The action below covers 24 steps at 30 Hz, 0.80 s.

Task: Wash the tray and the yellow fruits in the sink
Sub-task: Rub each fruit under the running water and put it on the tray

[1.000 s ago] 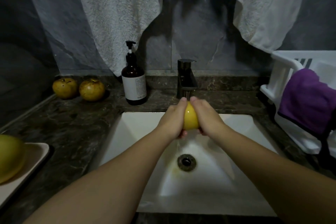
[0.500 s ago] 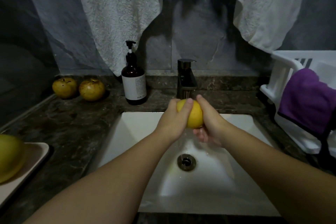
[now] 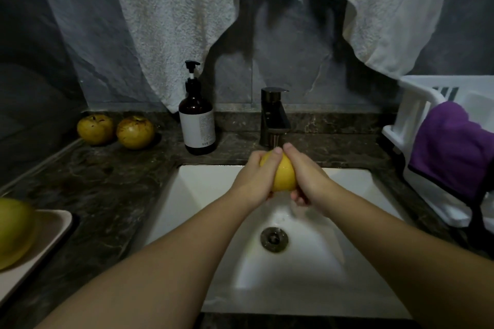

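Observation:
A bright yellow fruit (image 3: 284, 177) is held over the white sink (image 3: 203, 189), just below the dark faucet (image 3: 275, 123). My left hand (image 3: 254, 181) grips its left side, fingers curled over the top. My right hand (image 3: 307, 179) grips its right side. Water runs down over the fruit. A beige tray (image 3: 45, 232) lies on the counter at the far left with a yellow-green fruit (image 3: 13, 230) on it. Two brownish-yellow fruits (image 3: 95, 129) (image 3: 135, 131) sit at the back left of the counter.
A brown pump bottle (image 3: 197, 125) stands left of the faucet. A white dish rack (image 3: 417, 125) with a purple cloth (image 3: 454, 147) draped over it stands at the right. Two white towels (image 3: 171, 21) hang on the wall. The drain (image 3: 274, 238) is below my hands.
Both hands have turned the yellow fruit under the water; it rose a little toward the faucet and my fingers shifted over its top.

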### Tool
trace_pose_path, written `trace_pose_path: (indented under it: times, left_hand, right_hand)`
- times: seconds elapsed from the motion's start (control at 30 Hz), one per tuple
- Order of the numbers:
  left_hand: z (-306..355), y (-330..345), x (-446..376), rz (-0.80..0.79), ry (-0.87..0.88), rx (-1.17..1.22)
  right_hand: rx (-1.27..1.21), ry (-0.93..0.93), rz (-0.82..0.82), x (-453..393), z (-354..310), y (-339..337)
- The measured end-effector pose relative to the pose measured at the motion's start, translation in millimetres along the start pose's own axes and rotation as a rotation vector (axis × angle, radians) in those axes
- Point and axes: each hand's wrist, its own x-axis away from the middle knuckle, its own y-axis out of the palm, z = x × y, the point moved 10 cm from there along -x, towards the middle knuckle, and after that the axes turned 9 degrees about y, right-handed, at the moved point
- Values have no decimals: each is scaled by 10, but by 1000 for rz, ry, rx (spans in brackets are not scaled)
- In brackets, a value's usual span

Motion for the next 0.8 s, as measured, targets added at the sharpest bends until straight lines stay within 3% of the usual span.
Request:
trace_pose_path:
  times: [0.07, 0.2, 0.33, 0.43, 0.57, 0.67, 0.8]
  left_hand:
    - [-19, 37, 17, -18, -50, 81]
    - [152, -74, -21, 78, 156, -157]
    - [-75, 16, 22, -4, -89, 7]
    - [-1, -89, -14, 70, 37, -186]
    - [-9, -53, -25, 49, -37, -7]
    - [131, -78, -50, 82, 132, -148]
    - [-12, -19, -27, 20, -21, -11]
  right_hand:
    - [23, -117, 58, 46, -131, -55]
    - [-93, 102, -83, 28, 81, 53]
    - [-48, -67, 32, 35, -91, -27]
    - [-60, 77, -76, 27, 58, 97]
    - [-44, -80, 7, 28, -114, 14]
    - [-133, 81, -62, 28, 39, 59]
    - [-74, -24, 0, 33, -53, 6]
